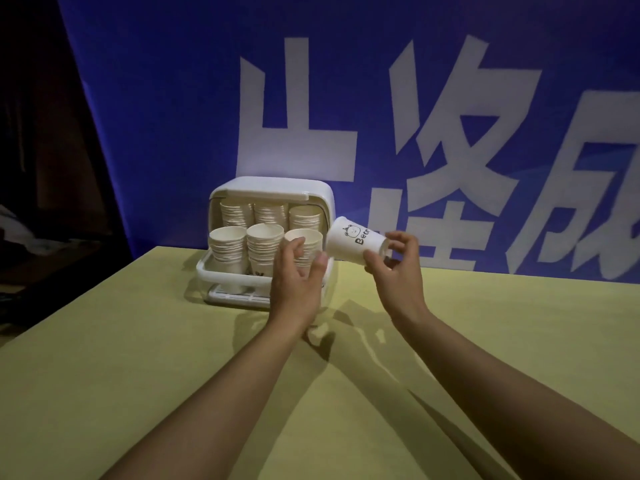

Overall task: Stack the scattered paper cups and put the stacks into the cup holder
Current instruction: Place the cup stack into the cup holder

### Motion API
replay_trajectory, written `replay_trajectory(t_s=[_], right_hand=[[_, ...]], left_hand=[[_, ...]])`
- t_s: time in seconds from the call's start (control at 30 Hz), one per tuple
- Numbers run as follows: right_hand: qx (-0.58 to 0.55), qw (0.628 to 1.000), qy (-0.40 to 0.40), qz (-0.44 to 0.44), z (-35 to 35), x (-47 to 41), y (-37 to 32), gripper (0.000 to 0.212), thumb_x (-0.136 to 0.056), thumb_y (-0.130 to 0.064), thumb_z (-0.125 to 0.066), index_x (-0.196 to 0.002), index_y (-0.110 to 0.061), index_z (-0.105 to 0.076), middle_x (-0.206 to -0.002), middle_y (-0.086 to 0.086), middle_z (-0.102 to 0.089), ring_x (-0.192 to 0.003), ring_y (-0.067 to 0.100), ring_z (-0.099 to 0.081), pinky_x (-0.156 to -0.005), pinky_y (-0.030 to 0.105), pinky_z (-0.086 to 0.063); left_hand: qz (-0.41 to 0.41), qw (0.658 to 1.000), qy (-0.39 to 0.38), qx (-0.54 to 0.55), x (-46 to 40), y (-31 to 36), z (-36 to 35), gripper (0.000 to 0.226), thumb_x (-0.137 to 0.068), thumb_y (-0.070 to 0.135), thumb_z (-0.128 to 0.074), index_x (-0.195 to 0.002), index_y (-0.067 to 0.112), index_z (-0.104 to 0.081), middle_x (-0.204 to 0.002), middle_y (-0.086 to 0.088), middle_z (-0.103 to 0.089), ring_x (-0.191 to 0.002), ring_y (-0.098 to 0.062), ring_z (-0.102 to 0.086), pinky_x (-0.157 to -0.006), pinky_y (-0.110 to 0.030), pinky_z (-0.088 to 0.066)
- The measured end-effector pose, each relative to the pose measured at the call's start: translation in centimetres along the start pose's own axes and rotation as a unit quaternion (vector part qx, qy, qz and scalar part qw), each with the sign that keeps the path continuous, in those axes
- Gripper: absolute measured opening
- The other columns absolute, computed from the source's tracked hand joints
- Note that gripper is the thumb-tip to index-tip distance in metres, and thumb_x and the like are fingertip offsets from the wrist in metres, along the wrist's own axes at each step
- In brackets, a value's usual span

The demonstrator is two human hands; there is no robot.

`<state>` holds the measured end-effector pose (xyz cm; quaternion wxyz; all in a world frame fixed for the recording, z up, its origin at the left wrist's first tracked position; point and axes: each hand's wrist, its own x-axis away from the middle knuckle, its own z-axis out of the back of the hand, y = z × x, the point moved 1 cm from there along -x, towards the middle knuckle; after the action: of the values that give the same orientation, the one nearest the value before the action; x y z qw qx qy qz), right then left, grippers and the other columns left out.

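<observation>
Head view: we see our right hand [394, 261] up in the air, fingers curled round the small bottom end of a paper cup [355, 241]. The cup is tipped on its side, open end pointing left at the holder [273, 188]. It sits just right of the holder, not touching it.

Our left hand [299, 271] is at the front right stack [304, 245], fingers spread a bit & lightly bent. The hand hides the spot, so we can't tell if it grips the stack or only touches it.

The holder stands on the yellow table [138, 341], w/ its lid flipped up. Inside are 6 stacks, 3 in front & 3 in back. We see no loose cups on the table, so we think this is about the last one.

How the cup will feel, we guess: very light, thin, easy to squash. The rim end bends the most. The bottom is the stiff part, so holding there is good. Squeeze soft, not hard. Paper isn't slippery, so a light hold should do. The tall stack may tip, so a hand beside it helps as the cup goes on.
</observation>
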<state>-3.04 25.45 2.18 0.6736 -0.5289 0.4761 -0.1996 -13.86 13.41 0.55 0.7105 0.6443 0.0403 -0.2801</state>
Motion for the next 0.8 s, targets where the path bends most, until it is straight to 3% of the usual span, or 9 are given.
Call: replay_trajectory(t_s=[0.1, 0.23, 0.33, 0.43, 0.5, 0.63, 0.8], right_hand=[[-0.098, 0.994, -0.041, -0.033, -2.2, 2.7, -1.3, 0.038, -0.093, -0.011, -0.067, -0.119, -0.022, -0.042, -0.113, -0.003, -0.050, -0.100, 0.019, -0.065, -0.078, 0.030, -0.061], [-0.128, 0.985, -0.103, -0.042, -5.8, 5.6, -1.9, 0.033, -0.092, -0.007, -0.066, -0.116, -0.014, -0.045, -0.113, 0.005, -0.052, -0.093, 0.019, -0.068, -0.073, 0.030, -0.061], [-0.118, 0.978, -0.166, -0.046, -8.6, 6.8, -1.9, 0.029, -0.093, -0.008, -0.067, -0.114, -0.013, -0.047, -0.115, 0.010, -0.055, -0.094, 0.019, -0.069, -0.074, 0.033, -0.062], [-0.099, 0.971, -0.212, -0.046, -11.3, 7.2, -1.5, 0.028, -0.092, -0.011, -0.069, -0.113, -0.013, -0.051, -0.111, 0.004, -0.057, -0.085, 0.009, -0.067, -0.078, 0.039, -0.061], [-0.084, 0.970, -0.225, -0.047, -12.9, 7.3, -0.8, 0.029, -0.091, -0.014, -0.070, -0.113, -0.015, -0.052, -0.113, 0.005, -0.059, -0.090, 0.014, -0.066, -0.077, 0.040, -0.060], [-0.075, 0.968, -0.236, -0.045, -15.6, 7.2, 0.5, 0.029, -0.092, -0.015, -0.069, -0.115, -0.014, -0.051, -0.114, 0.008, -0.060, -0.092, 0.019, -0.066, -0.069, 0.029, -0.059], [-0.073, 0.964, -0.247, -0.073, -17.2, 6.9, 2.0, 0.024, -0.095, -0.015, -0.066, -0.115, -0.015, -0.053, -0.110, 0.009, -0.062, -0.091, 0.020, -0.065, -0.071, 0.035, -0.059]], left_hand=[[0.053, 0.993, -0.044, 0.100, 1.4, 1.1, 1.1, 0.059, -0.098, 0.045, -0.059, -0.151, 0.032, -0.037, -0.143, 0.004, -0.052, -0.118, -0.013, -0.056, -0.084, -0.026, -0.043], [0.037, 0.988, 0.008, 0.148, 2.0, 1.9, 4.3, 0.058, -0.098, 0.040, -0.061, -0.149, 0.038, -0.034, -0.136, -0.001, -0.055, -0.106, -0.015, -0.065, -0.070, -0.017, -0.054], [0.019, 0.994, 0.049, 0.092, 1.3, 1.7, 7.7, 0.061, -0.095, 0.040, -0.065, -0.147, 0.041, -0.034, -0.140, 0.003, -0.049, -0.109, -0.020, -0.065, -0.077, -0.029, -0.059], [-0.004, 0.996, 0.077, 0.035, 0.2, 1.0, 11.0, 0.056, -0.094, 0.036, -0.068, -0.140, 0.047, -0.038, -0.136, 0.011, -0.048, -0.103, -0.014, -0.064, -0.078, -0.034, -0.060], [-0.029, 0.995, 0.095, 0.007, -1.0, 0.6, 13.1, 0.050, -0.092, 0.036, -0.070, -0.132, 0.050, -0.043, -0.133, 0.011, -0.051, -0.102, -0.016, -0.065, -0.079, -0.038, -0.060], [-0.074, 0.990, 0.113, -0.048, -4.0, -0.1, 15.9, 0.044, -0.089, 0.034, -0.074, -0.124, 0.048, -0.051, -0.128, 0.017, -0.045, -0.109, -0.016, -0.061, -0.085, -0.031, -0.056], [-0.111, 0.985, 0.104, -0.077, -7.8, -1.0, 16.6, 0.059, -0.088, 0.027, -0.077, -0.138, 0.039, -0.049, -0.138, 0.011, -0.042, -0.117, -0.012, -0.053, -0.096, -0.031, -0.054]])
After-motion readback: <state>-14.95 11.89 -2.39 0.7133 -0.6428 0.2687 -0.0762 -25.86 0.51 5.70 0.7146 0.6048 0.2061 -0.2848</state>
